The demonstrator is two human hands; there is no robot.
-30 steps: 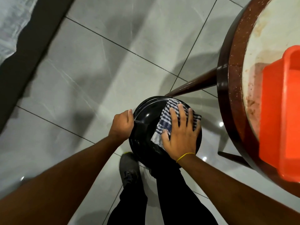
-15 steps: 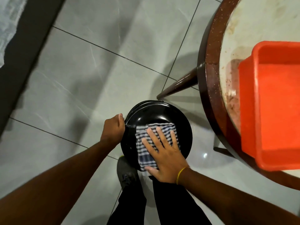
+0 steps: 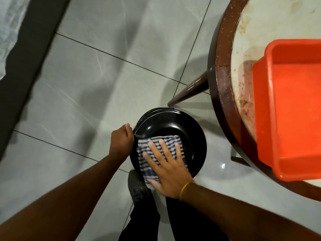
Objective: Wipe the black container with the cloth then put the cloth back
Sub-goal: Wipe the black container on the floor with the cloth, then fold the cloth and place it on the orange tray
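While the left hand (image 3: 122,142) clenches the rim of the round glossy black container (image 3: 175,129) to steady it above the tiled floor, the right hand (image 3: 169,168) lies flat, not gripping, pressing the blue-and-white checked cloth (image 3: 149,164) onto its near side; wiping's underway, I'd guess.

Right hand (image 3: 169,168) slid blue-and-white checked cloth (image 3: 156,153) from far right rim toward near left side of round black container (image 3: 173,124).

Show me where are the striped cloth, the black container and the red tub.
striped cloth (image 3: 157,144), head view, upper part.
black container (image 3: 173,126), head view, bare top surface.
red tub (image 3: 291,105), head view, inner floor.
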